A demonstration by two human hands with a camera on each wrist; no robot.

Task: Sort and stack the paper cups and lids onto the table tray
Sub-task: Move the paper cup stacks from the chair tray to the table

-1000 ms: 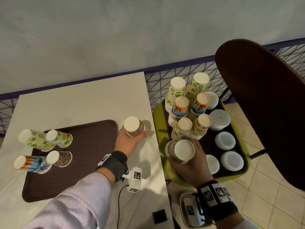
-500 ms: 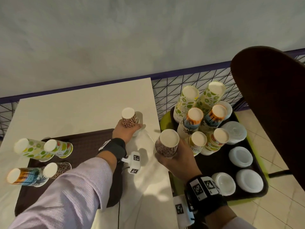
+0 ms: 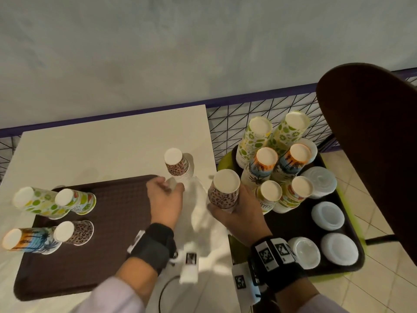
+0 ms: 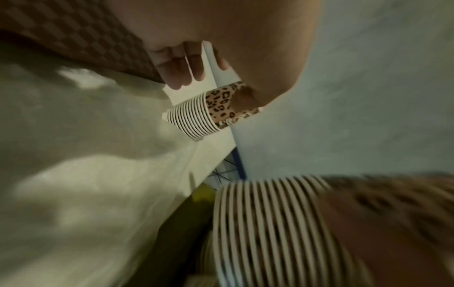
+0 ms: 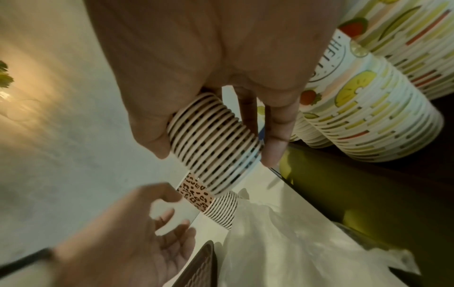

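Note:
An upside-down stack of leopard-print cups (image 3: 178, 164) stands on the white table beside the brown tray (image 3: 112, 222). My left hand (image 3: 172, 187) hovers just short of its base with relaxed fingers, holding nothing; the right wrist view shows this hand (image 5: 169, 223) apart from the stack (image 5: 211, 202). My right hand (image 3: 228, 210) grips a second leopard-print stack (image 3: 223, 190) over the table's right edge, fingers wrapped round its rims (image 5: 213, 141). On the tray stand two fruit-print stacks (image 3: 33, 201) (image 3: 76, 201), a palm-print stack (image 3: 24, 240) and a leopard cup (image 3: 74, 232).
Right of the table, a dark tray (image 3: 352, 263) on a green seat carries several tall cup stacks (image 3: 255, 138) and white lids (image 3: 327, 215). A dark chair back (image 3: 372, 143) rises to the right. Crumpled clear plastic (image 3: 203, 213) lies on the table between my hands.
My right hand lifted the leopard stack off the side tray and carried it left to the table's edge. My left hand let go of the stack on the table and drew back slightly.

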